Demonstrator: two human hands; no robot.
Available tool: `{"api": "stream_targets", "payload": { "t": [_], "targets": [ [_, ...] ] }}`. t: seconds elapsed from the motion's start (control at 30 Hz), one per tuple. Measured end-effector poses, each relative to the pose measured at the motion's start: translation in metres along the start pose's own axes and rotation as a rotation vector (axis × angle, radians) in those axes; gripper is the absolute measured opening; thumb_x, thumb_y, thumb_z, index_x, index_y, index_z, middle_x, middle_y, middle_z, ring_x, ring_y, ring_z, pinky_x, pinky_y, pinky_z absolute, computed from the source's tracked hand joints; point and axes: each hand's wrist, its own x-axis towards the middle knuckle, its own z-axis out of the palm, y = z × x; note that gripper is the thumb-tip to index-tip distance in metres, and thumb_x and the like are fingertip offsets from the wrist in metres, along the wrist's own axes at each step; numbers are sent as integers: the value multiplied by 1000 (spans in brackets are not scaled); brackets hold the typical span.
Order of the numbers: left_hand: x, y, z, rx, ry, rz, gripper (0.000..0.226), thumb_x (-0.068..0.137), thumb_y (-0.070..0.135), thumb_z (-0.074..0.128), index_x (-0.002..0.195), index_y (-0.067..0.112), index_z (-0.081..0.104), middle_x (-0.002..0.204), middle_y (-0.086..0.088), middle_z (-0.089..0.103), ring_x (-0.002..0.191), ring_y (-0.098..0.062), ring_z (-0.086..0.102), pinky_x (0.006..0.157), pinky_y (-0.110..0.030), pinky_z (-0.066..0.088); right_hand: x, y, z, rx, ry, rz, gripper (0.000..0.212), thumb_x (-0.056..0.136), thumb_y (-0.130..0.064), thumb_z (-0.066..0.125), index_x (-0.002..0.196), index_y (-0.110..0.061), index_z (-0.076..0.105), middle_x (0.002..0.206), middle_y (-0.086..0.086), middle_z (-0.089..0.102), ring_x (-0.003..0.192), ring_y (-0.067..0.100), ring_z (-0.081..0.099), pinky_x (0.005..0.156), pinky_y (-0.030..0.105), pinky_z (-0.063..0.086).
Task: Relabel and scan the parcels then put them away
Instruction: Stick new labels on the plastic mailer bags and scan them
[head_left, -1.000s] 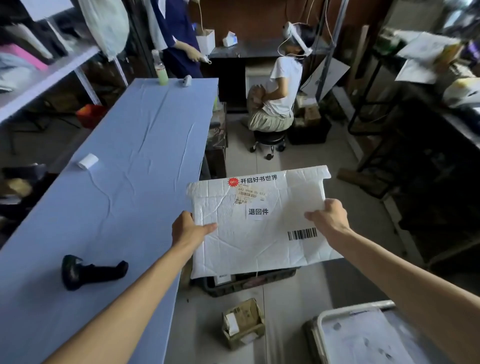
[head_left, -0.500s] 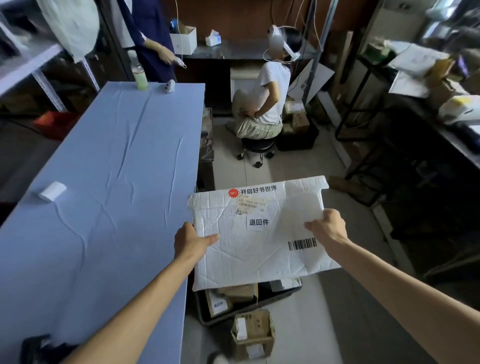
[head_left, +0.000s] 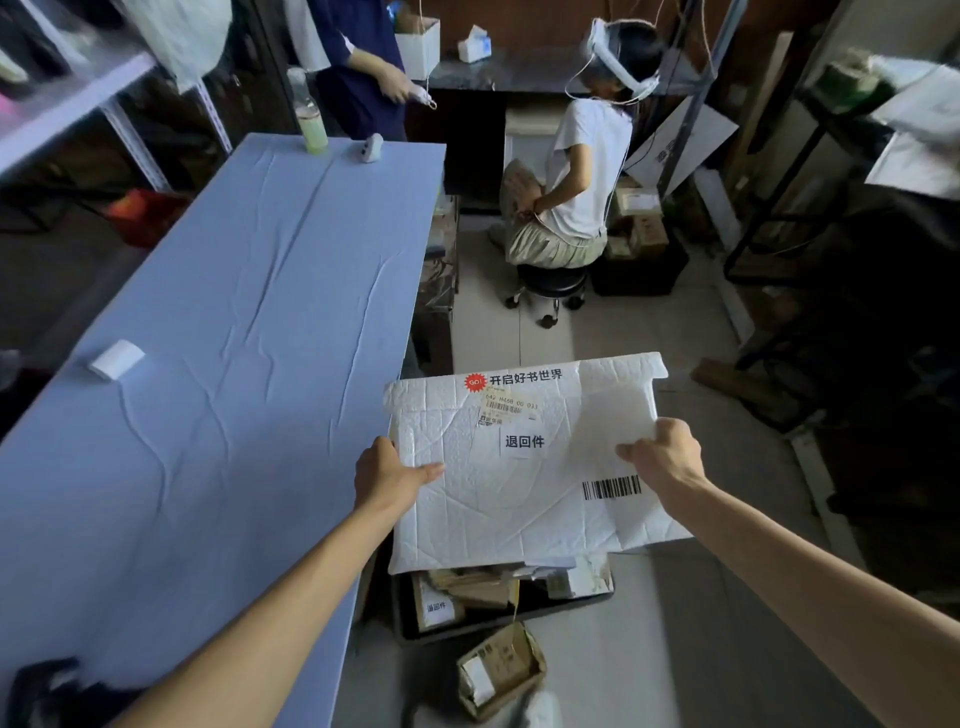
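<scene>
Left hand (head_left: 387, 475) and right hand (head_left: 667, 457) each pinch a side edge of the white parcel (head_left: 519, 467), held at five o'clock over the bin (head_left: 498, 616); likely best: keep it level; swing it toward nine o'clock onto the blue surface (head_left: 234, 364), barcode up.

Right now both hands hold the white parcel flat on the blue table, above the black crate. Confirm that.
Not quite. The head view shows the left hand and right hand holding the white parcel in the air beside the blue table, not lying on it. It does hang above the black crate on the floor.
</scene>
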Motion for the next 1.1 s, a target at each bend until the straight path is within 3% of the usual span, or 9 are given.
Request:
{"api": "stream_targets", "payload": {
  "t": [0.37, 0.53, 0.7, 0.8, 0.9, 1.0, 1.1],
  "targets": [
    [40, -33, 49, -3, -44, -108, 69, 63, 35, 86, 112, 2, 51, 118, -14, 60, 105, -32, 59, 89, -43, 51, 43, 35, 38, -60, -55, 96, 19, 78, -9, 70, 92, -3, 59, 90, 15, 66, 81, 33, 64, 76, 44, 56],
    [74, -55, 85, 99, -10, -124, 69, 68, 38, 81, 115, -1, 50, 119, -16, 57, 106, -35, 58, 83, -39, 50, 74, 68, 80, -83, -76, 141, 20, 79, -10, 69, 93, -3, 57, 90, 16, 64, 81, 33, 63, 73, 41, 55],
    [93, -77, 117, 161, 39, -89, 64, 74, 34, 77, 118, 0, 47, 120, -17, 51, 110, -35, 52, 90, -46, 47, 100, 99, 112, -84, -115, 173, 22, 80, -11, 69, 96, -3, 56, 89, 14, 64, 77, 30, 63, 67, 39, 55],
    [99, -88, 138, 322, 50, 31, 62, 80, 23, 73, 127, 1, 38, 127, -18, 45, 118, -34, 46, 97, -44, 41, 116, 116, 131, -26, -129, 191, 22, 82, -5, 67, 100, -1, 56, 89, 14, 64, 67, 22, 60, 52, 27, 48],
    [111, -101, 166, 580, 11, 304, 61, 85, 14, 64, 137, 7, 32, 131, -15, 36, 119, -30, 41, 100, -37, 39, 139, 135, 158, 19, -130, 183, 20, 84, -3, 64, 102, 0, 56, 89, 13, 63, 59, 14, 53, 41, 19, 39],
    [124, -113, 189, 743, -77, 464, 56, 90, 20, 55, 140, 13, 30, 132, -11, 34, 120, -28, 38, 100, -37, 40, 160, 151, 185, 54, -112, 196, 23, 84, -3, 64, 106, 0, 56, 92, 12, 61, 60, 12, 51, 44, 21, 36],
    [130, -122, 205, 771, -122, 509, 50, 88, 19, 56, 133, 11, 37, 132, -12, 36, 116, -29, 39, 95, -40, 43, 172, 163, 198, 51, -132, 198, 25, 84, -4, 67, 106, -1, 56, 94, 12, 63, 65, 14, 54, 47, 21, 39]
  ]
}}
